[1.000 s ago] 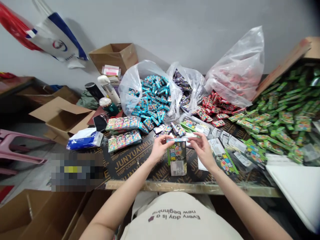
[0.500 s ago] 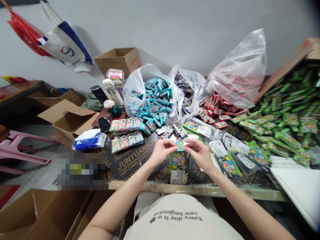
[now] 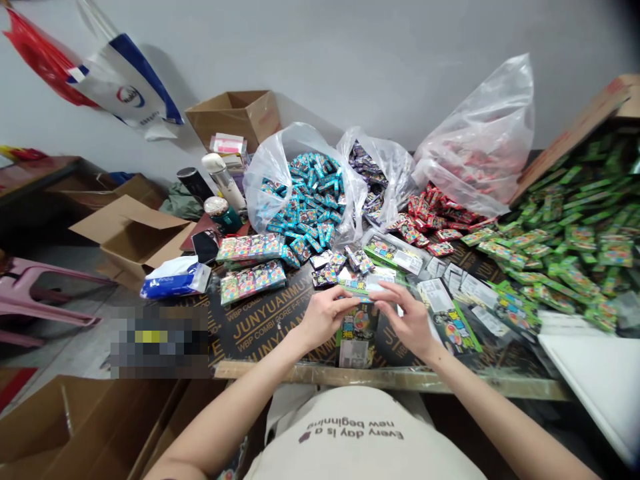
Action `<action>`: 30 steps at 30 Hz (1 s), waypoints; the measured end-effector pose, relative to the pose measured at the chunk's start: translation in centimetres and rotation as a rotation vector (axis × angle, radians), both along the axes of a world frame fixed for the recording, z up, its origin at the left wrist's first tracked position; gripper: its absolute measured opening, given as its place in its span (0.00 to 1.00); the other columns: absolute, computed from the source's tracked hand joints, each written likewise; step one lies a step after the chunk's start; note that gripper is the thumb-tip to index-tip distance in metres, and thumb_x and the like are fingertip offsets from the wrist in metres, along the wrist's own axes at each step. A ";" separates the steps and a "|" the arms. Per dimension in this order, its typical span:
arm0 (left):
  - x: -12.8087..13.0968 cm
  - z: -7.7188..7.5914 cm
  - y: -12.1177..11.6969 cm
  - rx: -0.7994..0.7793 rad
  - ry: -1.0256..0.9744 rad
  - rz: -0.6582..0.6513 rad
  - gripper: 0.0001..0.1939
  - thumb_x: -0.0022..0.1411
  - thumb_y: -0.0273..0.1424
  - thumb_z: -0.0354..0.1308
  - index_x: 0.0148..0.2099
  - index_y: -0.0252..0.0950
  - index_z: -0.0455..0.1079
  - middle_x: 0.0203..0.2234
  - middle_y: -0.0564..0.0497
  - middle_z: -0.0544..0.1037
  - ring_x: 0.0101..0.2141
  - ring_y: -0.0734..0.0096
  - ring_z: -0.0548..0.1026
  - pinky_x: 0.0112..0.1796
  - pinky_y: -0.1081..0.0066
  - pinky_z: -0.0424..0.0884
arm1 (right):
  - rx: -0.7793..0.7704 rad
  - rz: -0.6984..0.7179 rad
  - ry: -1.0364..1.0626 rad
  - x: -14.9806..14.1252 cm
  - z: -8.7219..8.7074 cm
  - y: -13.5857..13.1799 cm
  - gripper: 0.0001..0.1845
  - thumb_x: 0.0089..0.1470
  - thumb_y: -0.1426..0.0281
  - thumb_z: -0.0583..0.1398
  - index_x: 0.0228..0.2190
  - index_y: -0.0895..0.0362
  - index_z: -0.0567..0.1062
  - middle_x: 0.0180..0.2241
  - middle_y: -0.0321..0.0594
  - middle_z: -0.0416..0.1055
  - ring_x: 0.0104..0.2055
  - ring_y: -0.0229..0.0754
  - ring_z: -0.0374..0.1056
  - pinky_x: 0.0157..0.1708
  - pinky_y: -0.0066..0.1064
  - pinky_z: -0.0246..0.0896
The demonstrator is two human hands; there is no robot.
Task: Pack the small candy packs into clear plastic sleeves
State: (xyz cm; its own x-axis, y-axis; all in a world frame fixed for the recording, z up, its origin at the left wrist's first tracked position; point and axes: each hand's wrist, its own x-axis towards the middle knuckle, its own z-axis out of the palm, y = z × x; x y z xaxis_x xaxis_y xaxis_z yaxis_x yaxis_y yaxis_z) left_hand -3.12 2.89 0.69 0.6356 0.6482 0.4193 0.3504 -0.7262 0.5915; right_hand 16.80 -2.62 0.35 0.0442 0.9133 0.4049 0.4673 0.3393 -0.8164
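Note:
A black-and-green printed packet (image 3: pixel 354 333) lies upright to me at the table's front edge, a pale label near its bottom. Thumb and fingertips of my left hand (image 3: pixel 323 317) pinch its upper end. My right hand (image 3: pixel 411 323) grips the same end from the other side, its fingers bent and somewhat spread. Just beyond my fingertips lie another printed packet (image 3: pixel 360 279) and several small purple boxes (image 3: pixel 327 270). Two clear-wrapped rows of colourful small boxes (image 3: pixel 253 280) sit to the left of them.
Behind stand clear bags of blue boxes (image 3: pixel 315 193) and purple boxes (image 3: pixel 369 170), with red boxes (image 3: pixel 435 213) spilling nearby. Green boxes (image 3: pixel 575 247) heap at right. Flat printed packets (image 3: pixel 450 320) lie right of my hand. Bottles (image 3: pixel 223 217) and an open carton (image 3: pixel 135 240) stand left.
My right hand's fingers have lifted and spread a little at the packet's upper end. My left hand has shifted slightly down and still pinches it. The view has moved a little.

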 end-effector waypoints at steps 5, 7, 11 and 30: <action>0.3 -0.3 0.0 -0.031 -0.065 0.017 0.11 0.58 0.25 0.52 0.42 0.38 0.73 0.33 0.48 0.75 0.32 0.72 0.73 0.33 0.72 0.69 | -0.137 0.064 -0.052 1.1 3.8 3.6 0.09 0.48 0.64 0.60 0.25 0.56 0.70 0.32 0.39 0.68 0.37 0.41 0.64 0.38 0.33 0.59; 0.5 -0.3 0.0 -0.099 -0.146 0.054 0.07 0.56 0.25 0.55 0.36 0.36 0.73 0.30 0.49 0.76 0.31 0.72 0.74 0.34 0.72 0.69 | -0.332 0.337 -0.036 1.1 4.8 5.1 0.11 0.46 0.62 0.61 0.22 0.57 0.69 0.31 0.39 0.69 0.36 0.39 0.64 0.37 0.31 0.59; 0.7 0.0 0.0 -0.188 -0.219 0.140 0.01 0.51 0.25 0.59 0.29 0.34 0.70 0.26 0.49 0.76 0.29 0.70 0.74 0.33 0.71 0.69 | -0.639 0.703 -0.015 0.6 5.3 7.1 0.13 0.44 0.61 0.62 0.22 0.59 0.69 0.27 0.35 0.69 0.30 0.35 0.63 0.33 0.28 0.57; 1.7 -3.1 -2.6 -0.694 -0.427 0.209 0.18 0.51 0.32 0.61 0.45 0.33 0.66 0.37 0.47 0.76 0.36 0.66 0.74 0.36 0.69 0.70 | -0.428 0.317 -0.023 1.0 0.1 7.3 0.18 0.48 0.61 0.58 0.40 0.57 0.68 0.24 0.35 0.71 0.25 0.37 0.66 0.25 0.27 0.60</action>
